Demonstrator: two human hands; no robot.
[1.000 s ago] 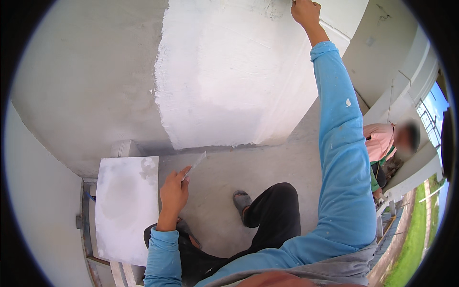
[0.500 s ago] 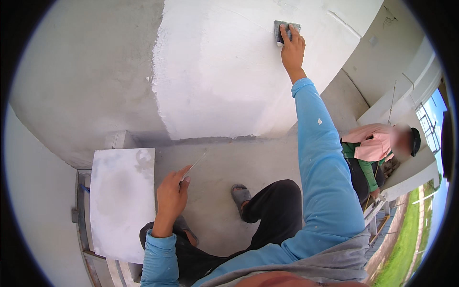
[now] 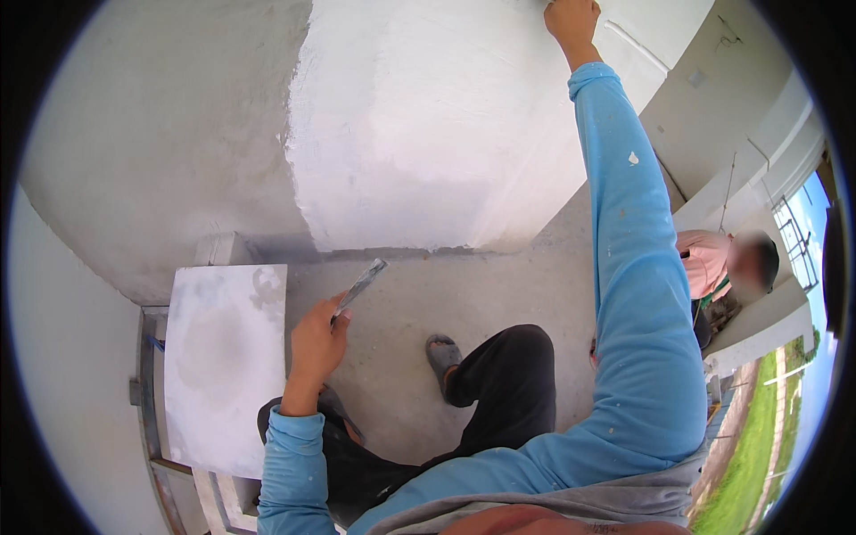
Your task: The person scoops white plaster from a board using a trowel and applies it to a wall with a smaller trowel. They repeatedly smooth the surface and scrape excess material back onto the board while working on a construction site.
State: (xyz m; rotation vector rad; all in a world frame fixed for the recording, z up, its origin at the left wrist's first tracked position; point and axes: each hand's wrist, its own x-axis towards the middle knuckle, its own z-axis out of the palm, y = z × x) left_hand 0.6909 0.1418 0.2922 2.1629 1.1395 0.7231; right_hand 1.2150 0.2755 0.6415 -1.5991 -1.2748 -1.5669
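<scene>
My left hand (image 3: 316, 346) is closed around the handle of a putty knife (image 3: 364, 287), held in the air above the floor. Its narrow flat blade, smeared with white, angles up and to the right. At the top edge of the picture, my right hand (image 3: 573, 25) reaches up against the wall with its fingers bent. It grips a flat putty spreader, almost all cut off by the frame's edge. White putty (image 3: 419, 116) coats the wall here, with a rough left border against bare grey plaster (image 3: 178, 116).
Left of my left hand stands a white-smeared board (image 3: 223, 374) on a support. My sandalled foot (image 3: 441, 357) rests on the concrete floor (image 3: 383, 383). Beyond my right arm a person in a pink top (image 3: 704, 259) crouches near a ledge (image 3: 758, 325). Grass (image 3: 758, 446) lies outside.
My right hand has slid up the wall, taking the spreader nearly out of view. In my left hand the putty knife has turned, showing its blade's flat face. The other person is more hidden by my arm.
</scene>
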